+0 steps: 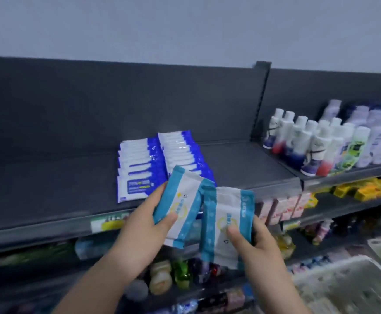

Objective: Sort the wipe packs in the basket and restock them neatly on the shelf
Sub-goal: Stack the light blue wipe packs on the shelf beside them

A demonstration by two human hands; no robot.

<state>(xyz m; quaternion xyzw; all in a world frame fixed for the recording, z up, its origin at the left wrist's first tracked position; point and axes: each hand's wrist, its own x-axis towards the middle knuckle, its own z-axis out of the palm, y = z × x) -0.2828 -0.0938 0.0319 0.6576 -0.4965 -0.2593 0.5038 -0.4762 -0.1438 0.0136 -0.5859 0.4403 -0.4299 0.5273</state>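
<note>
Left hand: the left hand [139,225] is gripping a light-blue wipe pack [180,207], with the thumb lying across its face and the fingers curling behind.
Right hand: the right hand [259,245] is pinching a second light-blue pack [225,225] the same way. The two hands are holding close together, and the packs are overlapping at their inner edges.
Where the packs are: both are hanging in the air just in front of the shelf [49,189] lip, below the stocked rows.
Long axis: each pack is standing roughly on end. The left one is leaning to the right at its top, and the right one is sitting nearer upright.
Key relation: two rows of dark-blue packs [137,168] are standing on edge up and ahead of the hands. Bare shelf is lying to the right of those rows, so the right hand is looking nearer to that gap.
Materials: the packs are soft film pouches, glossy and slightly crumpled, with blue bands flanking a white middle. They are likely to flop unless leaned against a neighbour.
Shelf: it is showing as dark, flat, matt metal.
Basket: a pale basket [343,286] is sitting low on the right, blurred, so its contents are not readable.
Neighbours: white plastic bottles [321,143] are crowding the next bay.
</note>
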